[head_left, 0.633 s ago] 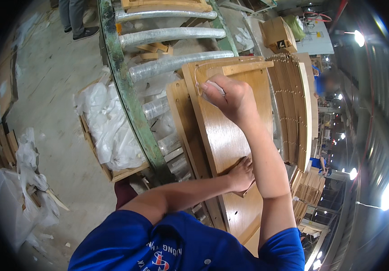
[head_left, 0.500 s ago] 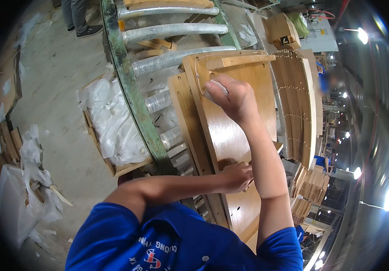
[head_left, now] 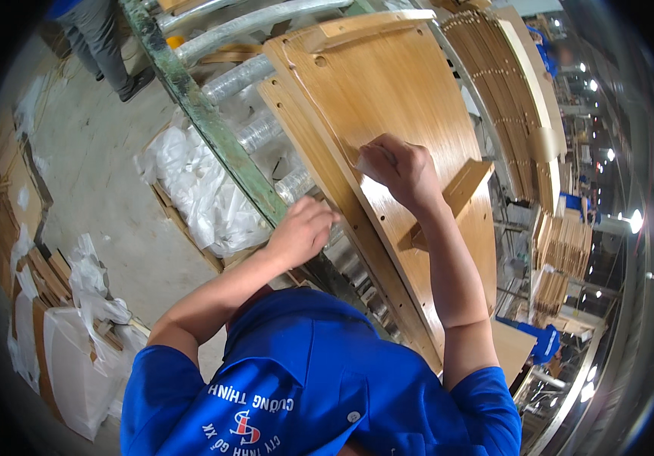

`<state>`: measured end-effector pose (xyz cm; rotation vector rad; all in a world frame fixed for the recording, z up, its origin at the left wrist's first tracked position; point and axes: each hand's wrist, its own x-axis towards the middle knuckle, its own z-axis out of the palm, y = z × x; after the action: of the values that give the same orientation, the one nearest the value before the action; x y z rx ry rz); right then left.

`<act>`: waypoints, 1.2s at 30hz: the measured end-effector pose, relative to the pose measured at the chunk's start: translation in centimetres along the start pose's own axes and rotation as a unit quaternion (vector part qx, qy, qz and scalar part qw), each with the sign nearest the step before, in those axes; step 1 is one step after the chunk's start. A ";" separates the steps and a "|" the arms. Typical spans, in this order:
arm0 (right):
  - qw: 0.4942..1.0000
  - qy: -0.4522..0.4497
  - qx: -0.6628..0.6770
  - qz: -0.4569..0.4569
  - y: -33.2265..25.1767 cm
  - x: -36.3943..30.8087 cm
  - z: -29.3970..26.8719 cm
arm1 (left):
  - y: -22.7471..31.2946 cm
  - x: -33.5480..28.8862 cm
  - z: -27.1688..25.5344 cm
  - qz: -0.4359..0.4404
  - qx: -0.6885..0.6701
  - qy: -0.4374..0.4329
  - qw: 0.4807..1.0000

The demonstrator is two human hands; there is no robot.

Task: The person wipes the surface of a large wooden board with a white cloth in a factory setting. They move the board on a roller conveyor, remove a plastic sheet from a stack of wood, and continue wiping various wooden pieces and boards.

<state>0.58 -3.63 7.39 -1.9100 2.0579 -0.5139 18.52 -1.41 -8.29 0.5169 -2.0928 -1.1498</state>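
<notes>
A varnished wooden panel (head_left: 395, 99) lies on top of another wooden board (head_left: 308, 140), with holes near its edges. My right hand (head_left: 403, 171) is closed in a fist over the panel's left edge; what it holds is mostly hidden. A thin pale line (head_left: 314, 91) runs along that edge up to the fist. To the left, my left hand (head_left: 304, 228) hovers near the lower board and the green rail, fingers loosely bent, holding nothing I can see. A wooden crosspiece (head_left: 460, 197) sits across the panel right of my right hand, and another wooden strip (head_left: 369, 30) crosses its far end.
Plastic-wrapped rollers (head_left: 240, 76) and a green metal rail (head_left: 205, 129) run beneath the boards. White plastic sheeting (head_left: 194, 190) fills a box on the left. Stacked brown boards (head_left: 486, 99) stand on the right. A person in grey trousers (head_left: 99, 45) is at the far left.
My left hand has left the crosspiece area and swung left, off the panel. My right fist has come nearer along the panel's left edge. The view has shifted.
</notes>
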 end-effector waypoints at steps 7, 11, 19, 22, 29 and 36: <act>0.996 0.023 0.015 0.083 1.5 -6.9 -1.2 | -0.1 4.5 0.7 0.086 0.206 -0.033 0.974; 0.991 0.038 0.027 0.124 1.9 -9.8 -1.9 | -0.2 6.6 2.4 0.112 0.260 -0.079 0.956; 0.992 0.070 -0.006 0.101 3.1 -10.9 -0.4 | 1.4 9.8 5.9 -0.091 0.157 -0.138 0.974; 0.992 0.087 -0.024 0.089 3.2 -11.3 0.0 | 1.9 10.0 6.2 -0.095 0.189 -0.197 0.957; 0.987 0.100 -0.032 0.123 2.8 -13.3 0.1 | 0.7 9.7 6.9 -0.055 0.255 -0.197 0.945; 0.978 0.181 -0.068 0.078 3.1 -16.0 0.6 | 0.8 9.9 7.6 -0.104 0.239 -0.231 0.937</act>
<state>-0.60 12.50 4.95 -1.8137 2.5069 -0.7456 6.21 -2.80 -6.73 0.7639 -2.8129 -0.9294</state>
